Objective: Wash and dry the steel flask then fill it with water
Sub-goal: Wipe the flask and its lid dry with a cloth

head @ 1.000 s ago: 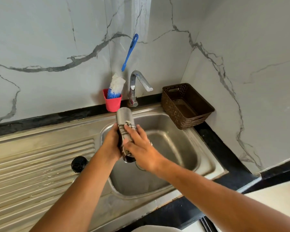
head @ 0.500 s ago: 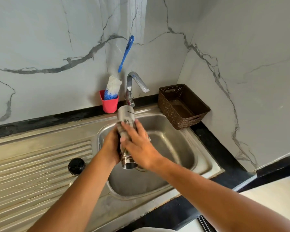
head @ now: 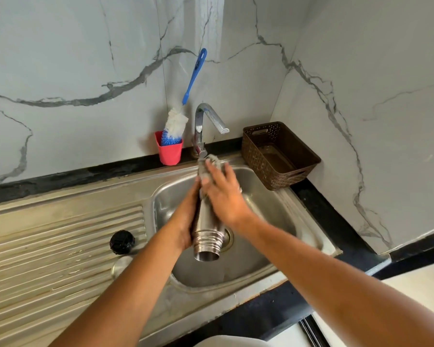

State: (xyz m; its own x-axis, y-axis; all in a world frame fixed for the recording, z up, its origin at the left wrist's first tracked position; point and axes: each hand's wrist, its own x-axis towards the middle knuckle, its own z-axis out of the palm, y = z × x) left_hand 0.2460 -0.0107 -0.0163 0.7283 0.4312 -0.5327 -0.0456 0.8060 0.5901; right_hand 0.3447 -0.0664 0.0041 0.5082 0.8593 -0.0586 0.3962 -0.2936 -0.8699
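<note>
The steel flask (head: 206, 236) is held tilted over the sink basin (head: 273, 211), its threaded open mouth pointing down toward me. My left hand (head: 186, 221) grips its body from the left, just above the neck. My right hand (head: 223, 196) wraps a grey cloth (head: 212, 160) over the far, upper end of the flask, close under the tap's base. The flask's black cap (head: 122, 242) lies on the drainboard (head: 60, 246), with a round steel piece (head: 122, 267) beside it. No water runs from the tap (head: 206, 116).
A blue-handled bottle brush (head: 176, 126) stands in a red cup (head: 169, 154) left of the tap. A brown perforated basket (head: 278, 156) sits at the back right corner. Marble walls close in behind and on the right.
My right hand slid the cloth up the flask from near the neck to the far end. The flask's neck and mouth now show bare below my hands.
</note>
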